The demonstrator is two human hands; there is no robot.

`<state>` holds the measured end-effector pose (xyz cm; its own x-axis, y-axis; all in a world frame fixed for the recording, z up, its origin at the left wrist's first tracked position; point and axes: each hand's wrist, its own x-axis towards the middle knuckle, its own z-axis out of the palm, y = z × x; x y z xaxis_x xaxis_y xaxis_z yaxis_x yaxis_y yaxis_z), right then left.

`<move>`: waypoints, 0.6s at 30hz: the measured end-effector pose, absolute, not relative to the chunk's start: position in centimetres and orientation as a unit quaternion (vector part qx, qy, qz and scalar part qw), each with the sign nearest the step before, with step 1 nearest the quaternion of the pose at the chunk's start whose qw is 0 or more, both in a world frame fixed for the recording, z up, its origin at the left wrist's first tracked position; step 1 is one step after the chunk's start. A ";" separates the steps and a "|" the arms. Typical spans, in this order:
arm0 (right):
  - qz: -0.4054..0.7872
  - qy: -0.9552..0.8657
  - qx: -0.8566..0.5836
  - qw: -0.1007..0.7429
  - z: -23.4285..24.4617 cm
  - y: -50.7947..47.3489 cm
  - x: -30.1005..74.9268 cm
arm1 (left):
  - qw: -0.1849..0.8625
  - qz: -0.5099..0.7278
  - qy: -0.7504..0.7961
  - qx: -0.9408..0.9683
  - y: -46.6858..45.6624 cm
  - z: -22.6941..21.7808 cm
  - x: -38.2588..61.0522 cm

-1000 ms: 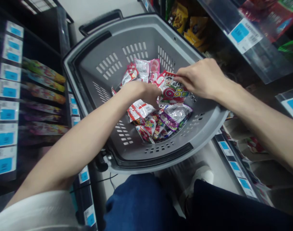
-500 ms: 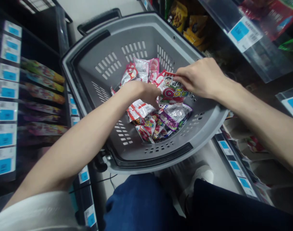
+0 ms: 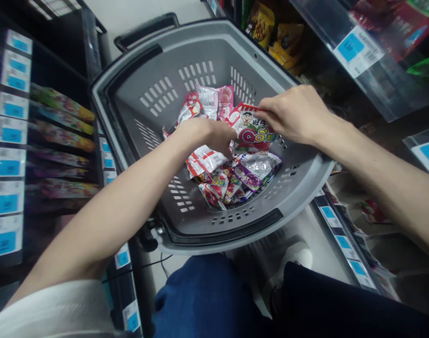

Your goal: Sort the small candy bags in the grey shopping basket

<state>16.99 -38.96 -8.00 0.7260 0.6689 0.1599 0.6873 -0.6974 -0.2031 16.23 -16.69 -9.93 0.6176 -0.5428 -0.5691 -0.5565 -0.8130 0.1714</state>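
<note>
A grey shopping basket (image 3: pixel 200 44) holds a heap of small candy bags (image 3: pixel 219 183) in red, pink, white and purple wrappers. Between my hands a red and white gummy candy bag (image 3: pixel 254 134) is tilted up over the heap, its printed front towards me. My right hand (image 3: pixel 292 115) pinches the upper right corner of this bag, thumb and fingers closed. At the bag's left edge, my left hand (image 3: pixel 216 136) is curled closed on it, reaching down into the basket; its fingertips are partly hidden behind the hand.
Shelves with blue and white price tags (image 3: pixel 8 166) and rows of packets (image 3: pixel 66 134) run along the left. On the right are another shelf edge (image 3: pixel 358 49), yellow bags (image 3: pixel 260 23) and cardboard trays (image 3: pixel 383 244). My legs (image 3: pixel 207 295) and a white shoe (image 3: pixel 299 253) are below the basket.
</note>
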 end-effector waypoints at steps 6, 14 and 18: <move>-0.050 -0.376 -0.916 0.129 -7.9 -39.0 16.7 | 0.049 0.341 0.288 -0.893 -17.3 -9.1 15.9; -0.064 -0.339 -0.930 0.127 -7.0 -38.8 16.3 | 0.077 0.340 0.248 -0.904 -17.8 -7.8 15.5; -0.076 -0.314 -0.937 0.136 -6.6 -38.7 16.2 | 0.085 0.327 0.246 -0.908 -17.0 -7.7 16.2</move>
<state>16.16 -38.73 -6.56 0.7917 0.5668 0.2278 0.6082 -0.7661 -0.2077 16.19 -17.01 -7.72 0.6649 -0.3904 -0.6367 -0.5019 -0.8649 0.0062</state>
